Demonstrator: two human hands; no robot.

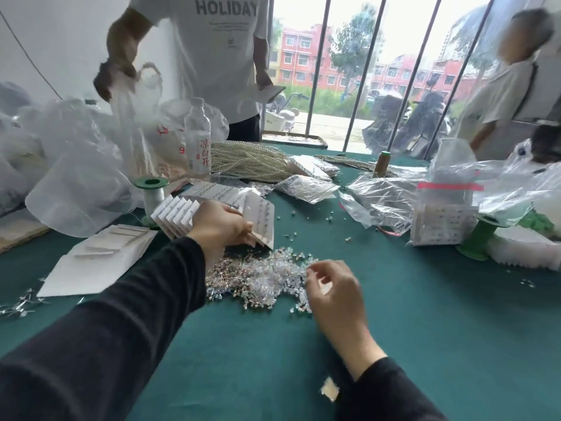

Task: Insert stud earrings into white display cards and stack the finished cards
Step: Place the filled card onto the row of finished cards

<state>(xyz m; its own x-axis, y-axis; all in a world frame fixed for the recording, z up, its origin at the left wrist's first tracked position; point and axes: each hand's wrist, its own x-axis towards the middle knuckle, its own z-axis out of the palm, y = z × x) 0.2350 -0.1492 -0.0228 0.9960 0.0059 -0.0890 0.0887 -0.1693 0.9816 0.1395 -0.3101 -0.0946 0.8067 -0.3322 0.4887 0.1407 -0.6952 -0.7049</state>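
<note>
The left hand (220, 223) covers the lower edge of the card (262, 218) it grips. The right hand (335, 287) curls its fingertips, hiding whatever they pinch. Single studs in the pile (258, 276) blur together. The standing person (212, 56) is cut off at the top edge.

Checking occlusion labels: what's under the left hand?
The left hand rests on a fanned row of white cards, fingers on a studded card. Card parts beneath the palm are hidden.
</note>
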